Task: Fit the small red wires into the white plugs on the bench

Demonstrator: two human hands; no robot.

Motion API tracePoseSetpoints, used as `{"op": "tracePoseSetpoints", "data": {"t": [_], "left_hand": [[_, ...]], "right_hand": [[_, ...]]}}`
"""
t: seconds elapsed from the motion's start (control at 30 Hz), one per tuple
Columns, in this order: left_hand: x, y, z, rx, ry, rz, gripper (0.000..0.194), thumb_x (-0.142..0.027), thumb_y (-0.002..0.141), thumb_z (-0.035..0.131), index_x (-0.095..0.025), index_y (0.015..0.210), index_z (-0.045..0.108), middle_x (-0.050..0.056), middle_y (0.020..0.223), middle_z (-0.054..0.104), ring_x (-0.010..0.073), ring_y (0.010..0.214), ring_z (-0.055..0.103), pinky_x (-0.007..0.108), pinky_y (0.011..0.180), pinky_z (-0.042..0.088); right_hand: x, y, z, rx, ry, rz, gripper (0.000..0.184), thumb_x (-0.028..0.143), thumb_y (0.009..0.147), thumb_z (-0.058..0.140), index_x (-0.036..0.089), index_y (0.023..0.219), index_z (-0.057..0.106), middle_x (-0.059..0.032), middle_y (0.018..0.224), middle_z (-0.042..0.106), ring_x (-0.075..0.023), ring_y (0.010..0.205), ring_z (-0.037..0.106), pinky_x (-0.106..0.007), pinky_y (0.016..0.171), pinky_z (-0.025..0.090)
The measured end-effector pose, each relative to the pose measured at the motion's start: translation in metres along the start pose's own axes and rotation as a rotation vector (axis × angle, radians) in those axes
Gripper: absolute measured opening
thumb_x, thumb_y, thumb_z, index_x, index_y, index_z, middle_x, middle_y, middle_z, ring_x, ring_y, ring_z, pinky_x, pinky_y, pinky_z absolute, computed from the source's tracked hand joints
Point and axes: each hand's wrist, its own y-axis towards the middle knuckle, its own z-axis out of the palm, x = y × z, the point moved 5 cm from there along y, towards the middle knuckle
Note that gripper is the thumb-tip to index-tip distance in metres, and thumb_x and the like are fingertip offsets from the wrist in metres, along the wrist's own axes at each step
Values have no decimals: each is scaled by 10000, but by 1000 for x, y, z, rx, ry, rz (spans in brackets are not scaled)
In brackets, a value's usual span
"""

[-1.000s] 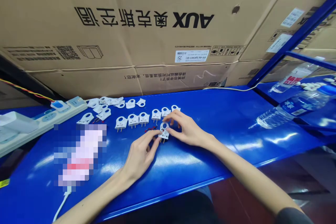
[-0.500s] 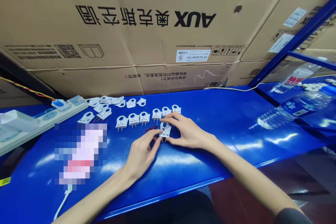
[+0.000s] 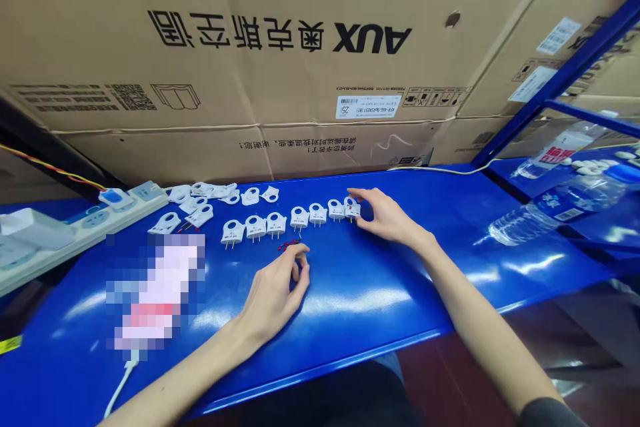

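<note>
My right hand (image 3: 387, 217) pinches a white plug (image 3: 352, 208) with a round ring on top, between thumb and fingers, at the right end of a row of similar plugs. Its lower end points toward the table's front edge. Directly left of it lies another white plug (image 3: 336, 209), prongs toward me. My left hand (image 3: 277, 290) rests on the blue table (image 3: 350, 307) with curled fingers and a gap between thumb and index finger. Nothing shows in it. By its fingertips are small red and black wires (image 3: 289, 245).
Several loose white ring-topped pieces (image 3: 210, 192) are piled at the back left, near a power strip (image 3: 95, 220). A blurred pink object (image 3: 160, 293) with a white cable lies at left. Plastic bottles (image 3: 560, 210) lie at right. A large cardboard box (image 3: 300, 80) stands behind.
My right hand has carried the plug back and to the right, to the end of the row. My left hand has let go of it and stayed near the same spot.
</note>
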Motion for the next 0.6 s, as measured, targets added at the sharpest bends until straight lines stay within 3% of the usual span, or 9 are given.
{"op": "tracePoseSetpoints", "data": {"t": [0.17, 0.3, 0.6], "left_hand": [[1, -1, 1, 7, -3, 1, 259, -239, 1000, 449, -238, 1257, 485, -34, 847, 664, 109, 624, 604, 247, 618, 493], [2, -1, 3, 20, 3, 4, 259, -239, 1008, 449, -247, 1265, 476, -35, 865, 658, 111, 643, 610, 244, 622, 491], [1, 1, -3, -37, 57, -15, 217, -259, 1012, 450, -238, 1222, 506, -16, 904, 622, 117, 684, 592, 253, 651, 504]], "right_hand": [[-11, 1, 5, 41, -65, 33, 631, 185, 842, 589, 134, 1468, 534, -117, 1432, 628, -333, 1262, 572, -511, 1093, 486], [-13, 2, 9, 46, -62, 32, 625, 187, 861, 566, 179, 1484, 525, -102, 1434, 631, -322, 1267, 578, -509, 1092, 489], [13, 3, 10, -11, -64, -65, 701, 320, 902, 599, 186, 1564, 411, -138, 1572, 485, -322, 1460, 431, -559, 1204, 365]]}}
